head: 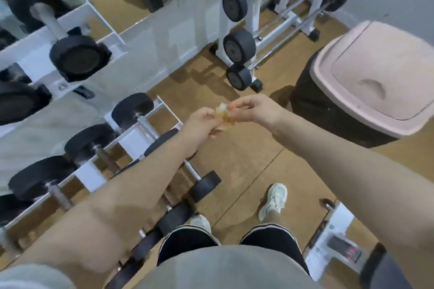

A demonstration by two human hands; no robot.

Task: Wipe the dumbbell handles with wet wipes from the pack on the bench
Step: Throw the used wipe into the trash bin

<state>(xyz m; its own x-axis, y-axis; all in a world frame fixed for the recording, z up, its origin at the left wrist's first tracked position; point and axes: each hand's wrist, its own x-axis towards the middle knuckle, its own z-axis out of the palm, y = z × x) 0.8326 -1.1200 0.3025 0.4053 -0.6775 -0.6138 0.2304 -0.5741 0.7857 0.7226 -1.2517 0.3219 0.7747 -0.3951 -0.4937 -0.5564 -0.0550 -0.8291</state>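
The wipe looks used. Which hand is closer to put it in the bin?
Probably the right hand: it pinches the wipe too and is nearer the lidded bin. The left hand is over the dumbbells.

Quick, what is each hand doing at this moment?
Left hand: closed, pinching the wipe.
Right hand: closed, pinching the same wipe from the other side.

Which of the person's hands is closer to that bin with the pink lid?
The right hand. It is nearer the bin, just to its left, pinching a wipe. The left hand holds the wipe's other side, farther from the bin, by the dumbbell rack.
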